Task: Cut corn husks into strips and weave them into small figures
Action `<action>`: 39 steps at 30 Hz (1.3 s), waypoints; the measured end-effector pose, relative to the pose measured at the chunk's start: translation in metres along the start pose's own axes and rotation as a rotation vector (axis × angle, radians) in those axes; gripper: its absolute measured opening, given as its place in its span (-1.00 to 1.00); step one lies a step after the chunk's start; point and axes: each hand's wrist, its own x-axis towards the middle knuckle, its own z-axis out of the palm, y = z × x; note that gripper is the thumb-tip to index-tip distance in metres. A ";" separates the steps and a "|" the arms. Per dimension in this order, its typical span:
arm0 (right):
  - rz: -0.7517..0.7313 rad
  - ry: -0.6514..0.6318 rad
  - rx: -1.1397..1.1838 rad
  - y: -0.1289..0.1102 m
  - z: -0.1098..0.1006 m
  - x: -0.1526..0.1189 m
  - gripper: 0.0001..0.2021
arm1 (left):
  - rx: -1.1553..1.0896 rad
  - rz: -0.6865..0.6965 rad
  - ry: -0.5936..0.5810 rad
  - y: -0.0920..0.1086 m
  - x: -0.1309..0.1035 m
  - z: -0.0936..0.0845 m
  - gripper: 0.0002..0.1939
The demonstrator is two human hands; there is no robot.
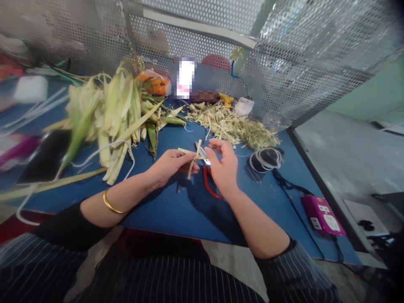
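Observation:
Between my hands is a small piece of crossed pale husk strips (198, 156). My left hand (173, 166) pinches it between thumb and fingers. On its right side, my right hand (223, 166) has its thumb and forefinger bent close to the strips; whether they grip a strip end is hard to make out. Scissors with red handles (208, 185) lie on the blue table (164, 210) beneath my right hand, which partly hides them; their blades point away from me.
Long corn husks (116, 109) are heaped at the left, beside a dark device (47, 158). Husk scraps (233, 126) lie at the back. At the right are a cord-wrapped black object (267, 160) and a magenta power socket (323, 214) with cables. A perforated metal screen (195, 25) stands behind.

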 end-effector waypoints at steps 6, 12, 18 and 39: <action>0.004 -0.203 -0.036 -0.015 0.003 -0.013 -0.74 | -0.112 0.151 0.109 0.006 0.002 -0.002 -0.77; 0.124 -0.324 0.083 -0.010 0.017 -0.021 -0.78 | -0.134 0.158 0.167 -0.001 0.003 0.001 -0.78; 0.047 -0.384 0.148 -0.012 0.013 -0.019 -0.76 | -0.198 0.167 0.216 -0.003 0.002 0.002 -0.79; -0.192 -0.326 -0.249 -0.001 0.007 -0.011 -0.76 | 0.005 0.035 0.073 0.005 0.000 -0.006 -0.77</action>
